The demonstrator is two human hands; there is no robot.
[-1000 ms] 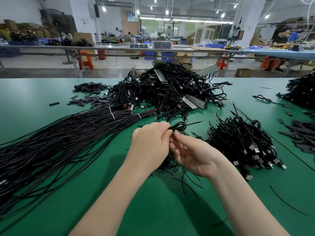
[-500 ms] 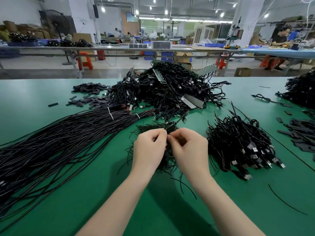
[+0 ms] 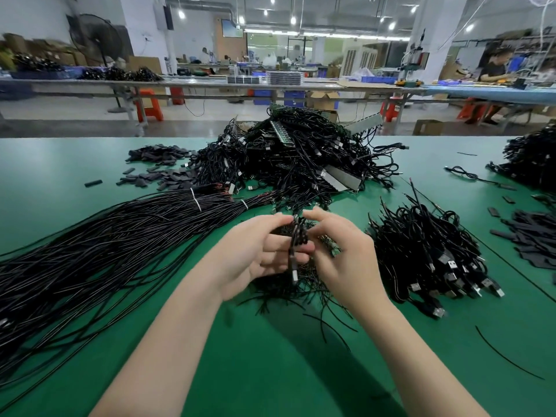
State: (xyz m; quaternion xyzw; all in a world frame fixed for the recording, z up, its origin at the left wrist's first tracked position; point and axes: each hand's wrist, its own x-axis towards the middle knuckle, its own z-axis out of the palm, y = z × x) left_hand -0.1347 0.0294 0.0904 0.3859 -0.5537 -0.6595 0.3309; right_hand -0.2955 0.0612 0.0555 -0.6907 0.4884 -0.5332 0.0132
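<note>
My left hand (image 3: 255,251) and my right hand (image 3: 346,257) meet above the green table (image 3: 270,356). Between them hangs a small coiled black USB cable (image 3: 296,239), its metal plug pointing down. Fingers of both hands pinch the coil, the left from the left side, the right from the top and right. Under the hands lies a small heap of short black ties (image 3: 288,284), partly hidden by my palms.
A long bundle of straight black cables (image 3: 105,242) spreads to the left. A big tangled cable pile (image 3: 301,158) lies behind. Coiled USB cables (image 3: 427,251) are heaped at the right. Black sleeve pieces (image 3: 159,173) lie scattered at back left and at the far right.
Both hands have risen from the heap of ties and turned; the coiled cable now hangs upright between them with its plug showing below.
</note>
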